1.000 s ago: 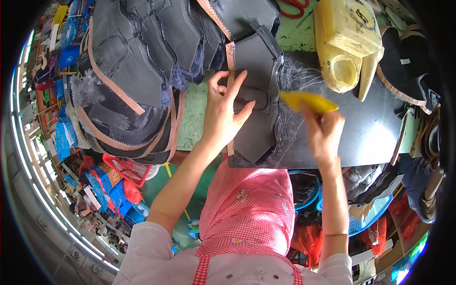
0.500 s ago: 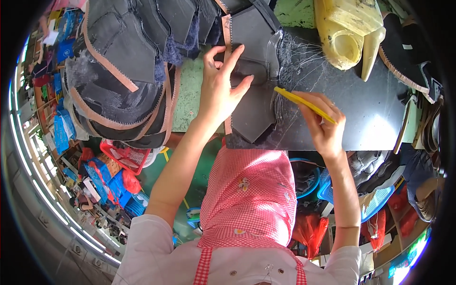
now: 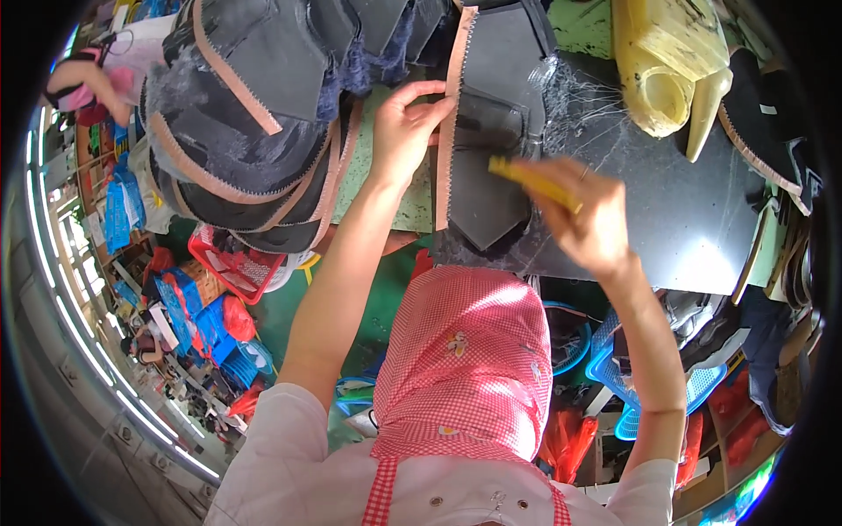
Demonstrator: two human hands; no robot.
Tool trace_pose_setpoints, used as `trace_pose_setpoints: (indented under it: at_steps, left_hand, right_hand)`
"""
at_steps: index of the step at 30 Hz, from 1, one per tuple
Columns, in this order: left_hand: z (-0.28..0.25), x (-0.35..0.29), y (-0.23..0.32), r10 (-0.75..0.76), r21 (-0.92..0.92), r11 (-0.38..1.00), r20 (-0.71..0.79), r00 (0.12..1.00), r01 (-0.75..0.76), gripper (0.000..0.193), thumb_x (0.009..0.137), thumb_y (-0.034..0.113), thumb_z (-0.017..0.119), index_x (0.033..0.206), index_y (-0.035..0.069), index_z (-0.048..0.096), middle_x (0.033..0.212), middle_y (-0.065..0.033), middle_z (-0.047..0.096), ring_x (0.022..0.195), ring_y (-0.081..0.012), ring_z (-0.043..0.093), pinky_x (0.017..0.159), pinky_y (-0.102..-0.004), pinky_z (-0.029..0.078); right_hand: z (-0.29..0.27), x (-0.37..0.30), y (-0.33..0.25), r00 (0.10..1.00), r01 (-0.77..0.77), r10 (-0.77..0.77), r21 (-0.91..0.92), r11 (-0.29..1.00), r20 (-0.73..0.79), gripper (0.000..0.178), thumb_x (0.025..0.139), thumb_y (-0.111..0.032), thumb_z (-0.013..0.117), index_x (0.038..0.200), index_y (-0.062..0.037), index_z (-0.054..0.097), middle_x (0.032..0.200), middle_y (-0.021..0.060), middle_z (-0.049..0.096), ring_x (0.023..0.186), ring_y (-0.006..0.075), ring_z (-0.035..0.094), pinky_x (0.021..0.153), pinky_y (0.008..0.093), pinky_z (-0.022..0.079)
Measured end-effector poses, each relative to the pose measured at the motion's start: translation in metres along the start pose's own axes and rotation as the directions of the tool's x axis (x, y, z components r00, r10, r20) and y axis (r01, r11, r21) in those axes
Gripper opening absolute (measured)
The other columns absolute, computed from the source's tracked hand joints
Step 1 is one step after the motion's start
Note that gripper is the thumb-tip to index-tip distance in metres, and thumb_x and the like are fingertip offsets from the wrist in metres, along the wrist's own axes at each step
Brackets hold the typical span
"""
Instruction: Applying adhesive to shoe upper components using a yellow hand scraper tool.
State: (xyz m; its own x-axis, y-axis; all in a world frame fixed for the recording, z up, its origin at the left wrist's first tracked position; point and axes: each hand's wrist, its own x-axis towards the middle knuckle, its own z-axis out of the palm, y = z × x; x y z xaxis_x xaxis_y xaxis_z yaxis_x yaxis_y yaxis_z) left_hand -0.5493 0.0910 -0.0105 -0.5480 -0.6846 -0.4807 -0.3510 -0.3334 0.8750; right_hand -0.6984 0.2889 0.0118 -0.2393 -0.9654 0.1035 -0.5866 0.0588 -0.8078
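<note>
A dark grey shoe-upper piece [image 3: 494,114] with a pinkish zigzag-cut edge strip [image 3: 454,131] lies flat on the black work board. My left hand [image 3: 405,131] is closed at that strip, thumb and fingers pinching the left edge. In my right hand [image 3: 596,215] is a slim yellow brush [image 3: 539,186], gripped like a pen and blurred by motion. Its tip is over the lower middle of the piece. Along the piece's right edge, whitish glue-like strands [image 3: 583,96] stretch over the board [image 3: 649,202].
Similar dark pieces with pinkish edges are heaped [image 3: 246,149] at the left, some with blue fuzzy lining. A glue-smeared yellow plastic jug [image 3: 675,53] stands far right. More cut pieces [image 3: 754,123] lie beyond it. Blue baskets [image 3: 627,386] and a red basket [image 3: 232,263] sit below table level.
My left hand has gone from spread over the piece to pinching its left edge. My right hand has moved the brush lower, onto the piece. A person appears at the upper left.
</note>
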Motion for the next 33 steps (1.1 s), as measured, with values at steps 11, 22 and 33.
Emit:
trace_pose_setpoints:
  at_steps: [11,22,33]
  left_hand:
    - [0.013,0.005,-0.011,0.063,-0.096,0.993,-0.083,0.995,-0.071,0.023,0.085,0.004,0.069,0.109,0.004,0.067,0.079,-0.0044,0.071,0.067,-0.0069,0.065,0.053,-0.0214,0.053]
    - [0.020,0.012,-0.008,-0.016,0.063,0.998,0.179,0.984,0.005,0.031,0.091,0.029,0.063,0.093,-0.002,0.062,0.080,-0.0016,0.061,0.073,-0.0096,0.053,0.068,-0.0262,0.044]
    - [-0.032,-0.076,0.043,0.471,0.113,0.876,0.020,0.882,-0.470,0.031,0.095,0.028,0.050,0.077,0.002,0.053,0.074,0.0002,0.047,0.072,-0.0102,0.044,0.064,-0.0309,0.037]
  right_hand:
    - [0.017,-0.011,-0.020,0.980,-0.028,0.023,-0.024,0.999,-0.196,0.041,0.074,0.004,0.065,0.110,-0.0144,0.069,0.100,0.0064,0.069,0.072,0.0243,0.070,0.062,0.0330,0.058]
    - [-0.069,-0.037,0.005,0.655,-0.456,0.594,0.382,0.804,-0.468,0.012,0.091,-0.010,0.065,0.094,0.0009,0.069,0.071,0.0003,0.062,0.063,0.0064,0.053,0.054,0.0232,0.040]
    - [-0.093,-0.063,0.034,0.564,-0.722,0.748,0.230,0.652,-0.350,0.050,0.100,-0.042,0.047,0.076,-0.0023,0.064,0.059,0.0039,0.054,0.054,0.0127,0.049,0.050,0.0314,0.037]
